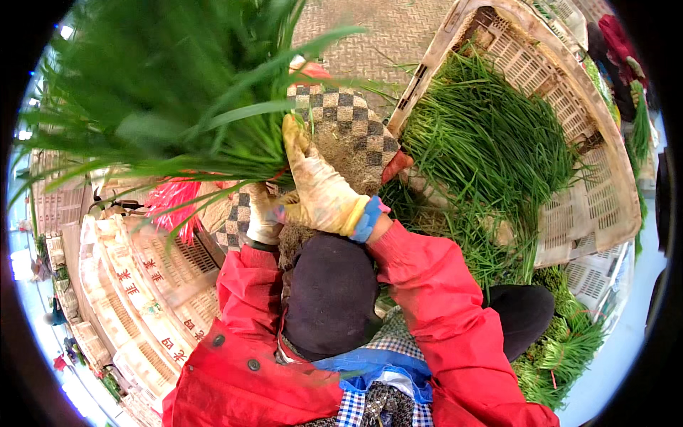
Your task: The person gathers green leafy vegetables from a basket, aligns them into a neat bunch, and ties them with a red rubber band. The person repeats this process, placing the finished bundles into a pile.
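Note:
A large bunch of long green leaves, probably garlic chives (176,107), fills the upper left, partly blurred. My right hand (320,187), in a soiled pale glove with a blue and yellow band at the wrist, grips its base with the thumb upward. My left hand (262,216), also gloved, holds the same base from the left; its fingers are largely hidden. A thin red tie (280,173) shows around the bunch near my right hand. Behind the hands lies a soiled checkered cloth (347,112). A bundle of pink-red plastic strips (179,205) hangs left of my left hand.
At right, a tilted plastic crate (613,176) holds loose green leaves (491,133), which spill out towards me. Tied green bunches (565,341) lie at the lower right. Stacked pale crates (144,272) with printed writing stand at left. A person in dark red (619,42) is at the far upper right.

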### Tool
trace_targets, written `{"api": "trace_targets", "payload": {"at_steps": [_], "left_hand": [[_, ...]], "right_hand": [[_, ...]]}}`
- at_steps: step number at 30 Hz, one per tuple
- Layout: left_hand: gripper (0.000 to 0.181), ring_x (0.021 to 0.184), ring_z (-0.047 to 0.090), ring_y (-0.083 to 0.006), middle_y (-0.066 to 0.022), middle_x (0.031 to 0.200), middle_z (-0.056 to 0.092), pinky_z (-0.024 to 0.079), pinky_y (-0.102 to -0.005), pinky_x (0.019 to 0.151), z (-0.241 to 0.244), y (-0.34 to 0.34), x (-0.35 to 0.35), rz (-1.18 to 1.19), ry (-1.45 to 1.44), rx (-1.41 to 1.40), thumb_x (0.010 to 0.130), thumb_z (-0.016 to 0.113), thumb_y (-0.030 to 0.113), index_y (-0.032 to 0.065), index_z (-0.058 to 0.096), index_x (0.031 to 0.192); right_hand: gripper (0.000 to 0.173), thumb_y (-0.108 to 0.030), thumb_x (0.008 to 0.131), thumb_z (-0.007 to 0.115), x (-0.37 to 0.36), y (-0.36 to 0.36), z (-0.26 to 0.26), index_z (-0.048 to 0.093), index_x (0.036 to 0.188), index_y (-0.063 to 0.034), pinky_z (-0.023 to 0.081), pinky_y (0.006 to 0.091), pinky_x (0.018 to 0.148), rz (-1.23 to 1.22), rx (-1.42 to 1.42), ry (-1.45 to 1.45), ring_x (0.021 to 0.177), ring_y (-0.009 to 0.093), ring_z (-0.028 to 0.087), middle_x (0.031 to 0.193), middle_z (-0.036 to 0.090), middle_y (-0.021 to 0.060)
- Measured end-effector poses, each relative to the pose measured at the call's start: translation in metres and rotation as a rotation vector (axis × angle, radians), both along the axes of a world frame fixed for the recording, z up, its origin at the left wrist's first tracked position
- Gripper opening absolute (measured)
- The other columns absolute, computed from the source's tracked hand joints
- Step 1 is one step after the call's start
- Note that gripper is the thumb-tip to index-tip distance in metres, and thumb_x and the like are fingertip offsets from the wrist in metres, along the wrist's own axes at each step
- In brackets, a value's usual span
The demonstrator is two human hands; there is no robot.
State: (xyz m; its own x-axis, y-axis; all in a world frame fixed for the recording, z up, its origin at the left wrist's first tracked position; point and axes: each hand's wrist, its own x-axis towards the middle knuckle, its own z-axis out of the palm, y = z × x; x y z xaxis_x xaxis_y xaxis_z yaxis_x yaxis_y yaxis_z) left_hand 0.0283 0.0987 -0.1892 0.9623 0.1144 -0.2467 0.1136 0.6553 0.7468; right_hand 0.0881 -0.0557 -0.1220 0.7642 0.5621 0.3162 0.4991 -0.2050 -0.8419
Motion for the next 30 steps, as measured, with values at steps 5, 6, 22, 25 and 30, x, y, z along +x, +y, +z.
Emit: {"api": "trace_targets", "payload": {"at_steps": [5, 6, 22, 25, 30], "left_hand": [[0.058, 0.098, 0.061, -0.0207, -0.0071, 0.115, 0.061, 0.051, -0.0332, 0.084, 0.028, -0.005, 0.006, 0.153, -0.111, 0.516, 0.071, 0.077, -0.002, 0.0037, 0.053, 0.123], [0.059, 0.099, 0.06, -0.0195, -0.0063, 0.114, 0.061, 0.051, -0.0327, 0.084, 0.025, -0.009, 0.009, 0.136, -0.109, 0.457, 0.069, 0.079, -0.002, 0.004, 0.054, 0.122], [0.029, 0.079, 0.063, -0.0146, -0.0049, 0.091, 0.067, 0.053, -0.0277, 0.069, 0.048, 0.001, 0.006, -0.077, -0.067, 0.811, 0.071, 0.078, -0.001, 0.0016, 0.066, 0.097], [0.02, 0.074, 0.063, -0.0147, -0.0065, 0.084, 0.067, 0.054, -0.0292, 0.067, 0.064, 0.009, 0.013, -0.177, -0.113, 0.706, 0.073, 0.077, 0.001, 0.0005, 0.068, 0.091], [0.019, 0.081, 0.064, -0.019, -0.0093, 0.089, 0.067, 0.054, -0.0312, 0.073, 0.067, 0.024, 0.034, -0.377, -0.008, 0.619, 0.078, 0.072, 0.004, -0.0023, 0.067, 0.096]], "right_hand": [[0.082, -0.028, 0.084, 0.068, -0.003, -0.032, 0.005, 0.022, 0.146, -0.0021, 0.029, 0.038, 0.109, 0.436, 0.44, 0.347, 0.13, 0.03, 0.04, 0.149, 0.028, 0.0207], [0.075, -0.023, 0.086, 0.066, 0.001, -0.038, 0.003, 0.025, 0.145, -0.003, 0.034, 0.0357, 0.105, 0.432, 0.561, 0.545, 0.12, 0.027, 0.048, 0.146, 0.033, 0.0191], [0.075, -0.019, 0.075, 0.079, 0.069, 0.009, -0.009, 0.038, 0.134, -0.0006, 0.043, 0.0318, 0.095, 0.274, 0.536, 0.521, 0.107, 0.016, 0.053, 0.119, 0.058, 0.0075], [0.102, -0.016, 0.065, 0.08, 0.068, 0.007, 0.015, 0.018, 0.145, -0.003, 0.041, 0.031, 0.099, 0.167, 0.506, 0.523, 0.116, 0.023, 0.051, 0.128, 0.053, 0.0167], [0.092, -0.02, 0.067, 0.082, 0.073, 0.0, 0.013, 0.029, 0.139, -0.0013, 0.038, 0.031, 0.097, -0.046, 0.355, 0.233, 0.113, 0.02, 0.047, 0.124, 0.053, 0.0125]]}}
